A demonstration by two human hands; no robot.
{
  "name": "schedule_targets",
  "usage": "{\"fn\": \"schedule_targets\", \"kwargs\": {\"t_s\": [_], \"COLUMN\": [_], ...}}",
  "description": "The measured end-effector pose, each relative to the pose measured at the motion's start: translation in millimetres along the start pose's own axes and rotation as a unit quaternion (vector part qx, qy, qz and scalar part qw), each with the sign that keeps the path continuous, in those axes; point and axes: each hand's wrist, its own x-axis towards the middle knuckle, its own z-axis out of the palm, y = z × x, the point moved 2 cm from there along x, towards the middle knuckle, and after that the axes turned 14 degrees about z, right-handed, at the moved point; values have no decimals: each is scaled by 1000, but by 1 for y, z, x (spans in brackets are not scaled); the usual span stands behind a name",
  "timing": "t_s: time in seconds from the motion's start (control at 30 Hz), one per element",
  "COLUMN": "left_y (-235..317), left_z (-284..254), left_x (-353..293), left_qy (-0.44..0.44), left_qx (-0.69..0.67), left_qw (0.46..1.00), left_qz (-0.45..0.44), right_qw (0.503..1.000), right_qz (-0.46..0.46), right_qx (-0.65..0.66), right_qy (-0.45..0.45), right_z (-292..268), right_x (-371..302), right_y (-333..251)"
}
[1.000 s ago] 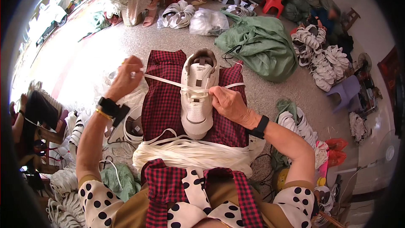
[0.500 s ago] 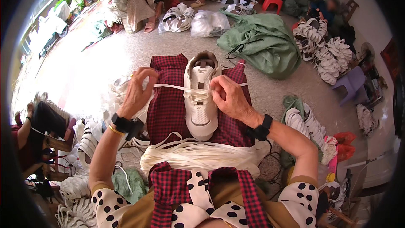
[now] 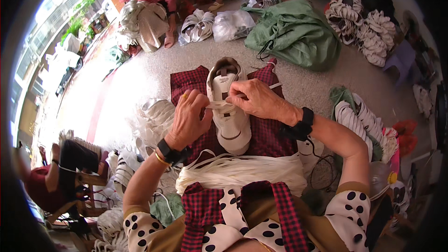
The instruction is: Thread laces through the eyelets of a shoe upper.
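Note:
A white-beige sneaker (image 3: 235, 133) lies on the red-and-black checked cloth (image 3: 186, 81) over my lap, toe toward me and heel opening away. Pale flat shoelace (image 3: 217, 105) crosses its upper between my hands. At the shoe's left side, my left hand (image 3: 188, 116) is closed with fingertips on the lace. My right hand (image 3: 261, 100) reaches over the shoe from the right, thumb and fingers pinched on lace above the eyelets. A lace end (image 3: 276, 85) sticks out beyond the right hand. Between shoe and body lies a thick bundle of white laces (image 3: 242, 172).
A green sack (image 3: 294, 37) and a clear plastic bag (image 3: 232, 24) lie ahead on the floor. Bundled shoe uppers (image 3: 347, 18) are heaped far right, more (image 3: 352, 116) nearer right. Other people sit at the far side and left. A black cable (image 3: 322, 158) runs by my right.
My left hand has moved right, from holding the lace stretched out leftward to the shoe's side. My right hand stays over the laces. The whole view has shifted slightly.

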Motion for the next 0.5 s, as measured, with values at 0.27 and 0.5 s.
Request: {"fn": "schedule_targets", "kwargs": {"t_s": [0.27,0.5], "left_y": [1,0], "left_z": [26,34], "left_x": [-20,-29], "left_qy": [24,-95], "left_qx": [-15,-77], "left_qw": [985,979], "left_qz": [-168,-166], "right_qw": [995,935], "right_qz": [53,159], "right_qx": [83,301], "right_qy": [-22,-96], "right_z": [-1,-26], "right_x": [1,-2], "right_y": [32,35]}}
